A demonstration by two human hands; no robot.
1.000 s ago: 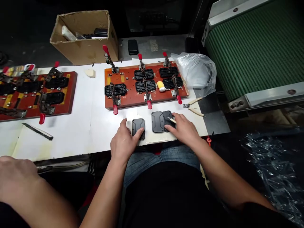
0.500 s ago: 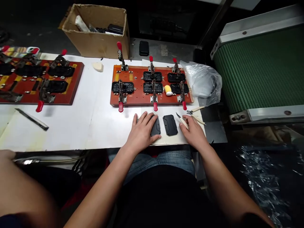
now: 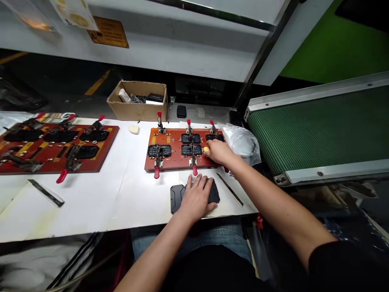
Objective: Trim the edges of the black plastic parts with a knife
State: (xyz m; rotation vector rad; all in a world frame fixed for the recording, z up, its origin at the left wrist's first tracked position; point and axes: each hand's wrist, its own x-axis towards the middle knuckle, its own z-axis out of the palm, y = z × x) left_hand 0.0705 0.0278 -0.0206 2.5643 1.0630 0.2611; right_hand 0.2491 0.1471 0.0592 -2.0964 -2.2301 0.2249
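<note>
My left hand [image 3: 197,198] lies flat with fingers spread, partly over two black plastic covers. The left cover [image 3: 176,198] sticks out beside the wrist, and the right cover [image 3: 214,191] shows past the fingers. My right hand [image 3: 221,152] reaches over the right end of a red-brown clamp fixture [image 3: 176,164]. Its fingers are closed on a small yellow roll [image 3: 206,149], mostly hidden by the hand. Black ribbed parts [image 3: 159,150] sit in the fixture under red-handled toggle clamps [image 3: 157,162]. A thin craft knife [image 3: 230,189] rests right of the covers.
A second clamp fixture [image 3: 105,156] stands left, with a utility knife [image 3: 46,192] before it. Behind are a cardboard box [image 3: 139,111] and a pale wedge-shaped block [image 3: 133,129]. At right, a plastic bag [image 3: 243,142] lies near a green conveyor belt [image 3: 319,134].
My right hand has let go of the knife and moved up to the yellow roll. My left hand and the covers have shifted; the right cover is now partly under it. The view has tilted up.
</note>
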